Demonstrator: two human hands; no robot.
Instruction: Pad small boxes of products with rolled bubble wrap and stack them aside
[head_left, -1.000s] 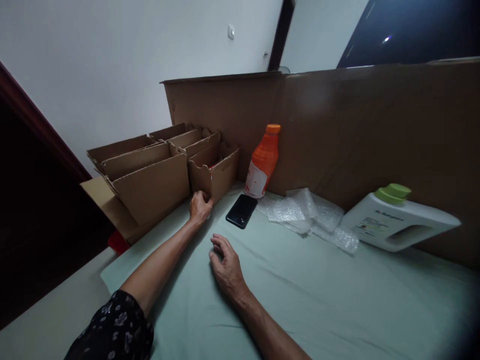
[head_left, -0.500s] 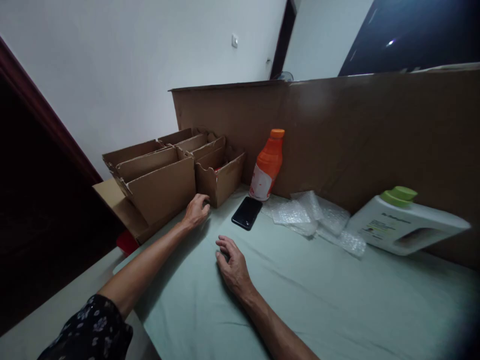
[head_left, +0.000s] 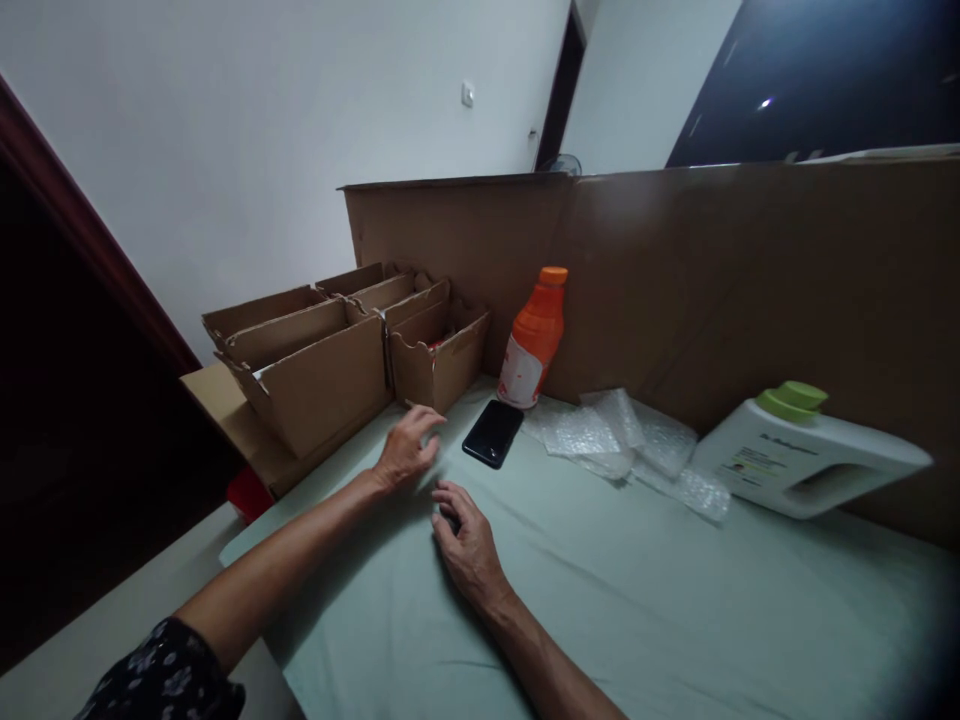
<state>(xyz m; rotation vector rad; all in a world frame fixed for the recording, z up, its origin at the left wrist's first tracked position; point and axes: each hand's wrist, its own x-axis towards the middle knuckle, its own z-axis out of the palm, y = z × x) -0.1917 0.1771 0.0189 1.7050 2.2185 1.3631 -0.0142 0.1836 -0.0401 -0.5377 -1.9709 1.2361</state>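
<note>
My left hand (head_left: 405, 450) hovers just above the pale green cloth (head_left: 615, 590), fingers spread and empty, a little in front of the small open cardboard box (head_left: 439, 355). Close behind it, my right hand (head_left: 466, 538) lies palm down on the cloth with its fingers curled, and I cannot see anything in it. A black phone (head_left: 493, 433) lies flat just beyond both hands. An orange bottle (head_left: 534, 338) with an orange cap stands behind the phone.
Larger open cardboard boxes (head_left: 304, 365) stand at the left. A tall cardboard screen (head_left: 735, 290) runs along the back. Crumpled bubble wrap (head_left: 622, 435) and a white jug with a green cap (head_left: 806, 450) lie to the right. The table's left edge drops into darkness.
My left hand has let go of the small box's corner and drawn back toward me, fingers spread. My right hand stays in place on the cloth.
</note>
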